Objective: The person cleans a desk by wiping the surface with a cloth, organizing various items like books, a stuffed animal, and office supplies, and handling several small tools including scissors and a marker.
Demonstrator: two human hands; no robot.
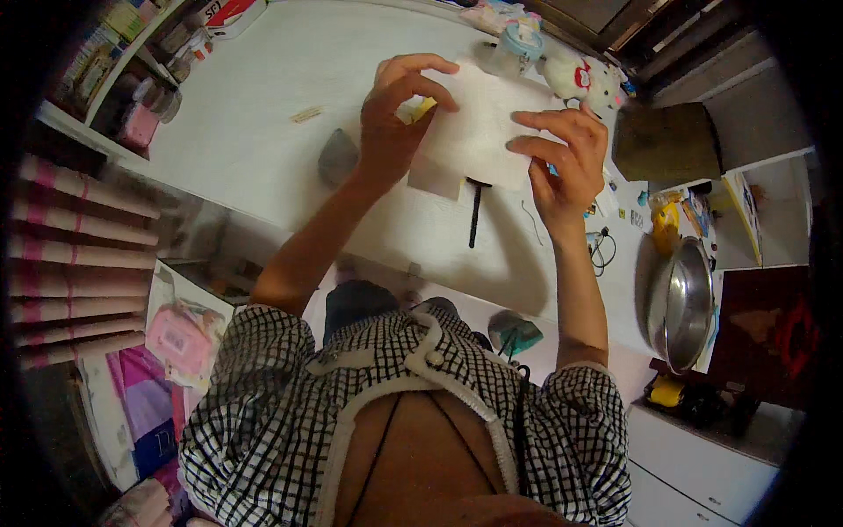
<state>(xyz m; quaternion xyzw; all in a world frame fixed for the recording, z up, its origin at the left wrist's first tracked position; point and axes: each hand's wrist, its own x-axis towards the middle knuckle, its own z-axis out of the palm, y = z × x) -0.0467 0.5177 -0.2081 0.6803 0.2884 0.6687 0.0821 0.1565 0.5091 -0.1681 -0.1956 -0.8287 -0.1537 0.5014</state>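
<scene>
Both my hands hold up a thin white square sheet (483, 127) above the white table; whether it is paper or cloth I cannot tell. My left hand (395, 114) pinches its left edge, and a bit of yellow shows by the thumb. At the right edge the fingers of my right hand (562, 158) are closed on the sheet. Below it, a black stick-like handle (475, 218) lies on the table, its upper end hidden. Beside that handle is the corner of a flat greyish piece (436, 179), partly covered by the sheet.
Behind the sheet stand a clear jar with a light blue lid (518, 48) and a white plush toy (580, 79). A steel basin (683, 303) rests at the table's right edge, near a yellow item (666, 228). Shelves (110, 88) line the left. A thin cable (604, 250) lies on the right.
</scene>
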